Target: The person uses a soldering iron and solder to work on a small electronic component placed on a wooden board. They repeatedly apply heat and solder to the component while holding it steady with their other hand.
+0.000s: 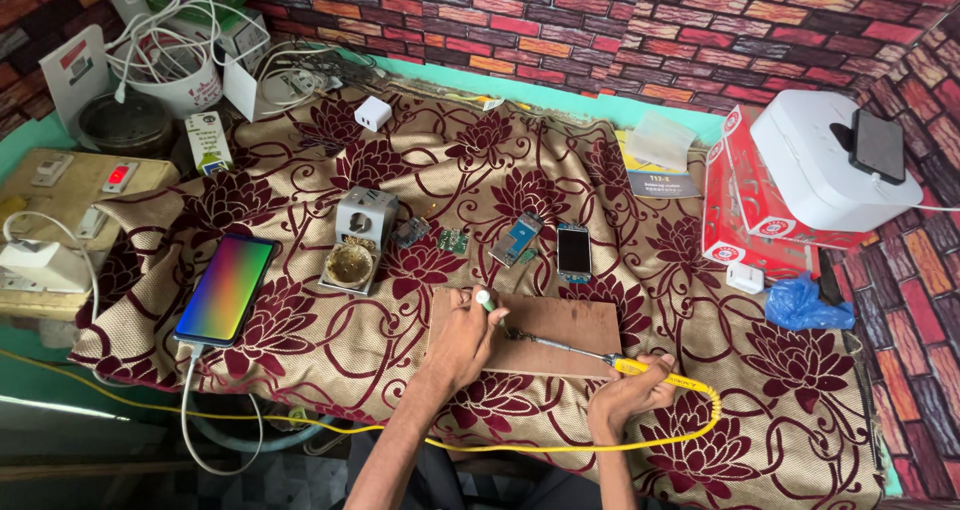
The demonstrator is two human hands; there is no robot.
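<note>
1. Seen from above: a surface draped in a beige cloth (500, 185) with dark red flowers, brick-patterned wall behind.
2. Left hand (462, 335) resting on a brown board (565, 325), fingers closed around a small white-and-green tube (484, 299).
3. Right hand (630, 390) closed on the yellow handle of a soldering iron (590, 352), metal tip lying on the board just beside the left hand; yellow cord (450, 440) looping back along the near edge.
4. Beyond the board: two small phones (573, 251) and loose circuit boards (452, 240) on the cloth, with a grey iron stand (358, 240) to their left.
5. Far left: a larger phone (226, 289) lit in rainbow colours, cable plugged in.
6. Far right: a white box (825, 160) atop red cartons, a blue bag (805, 305) below.
</note>
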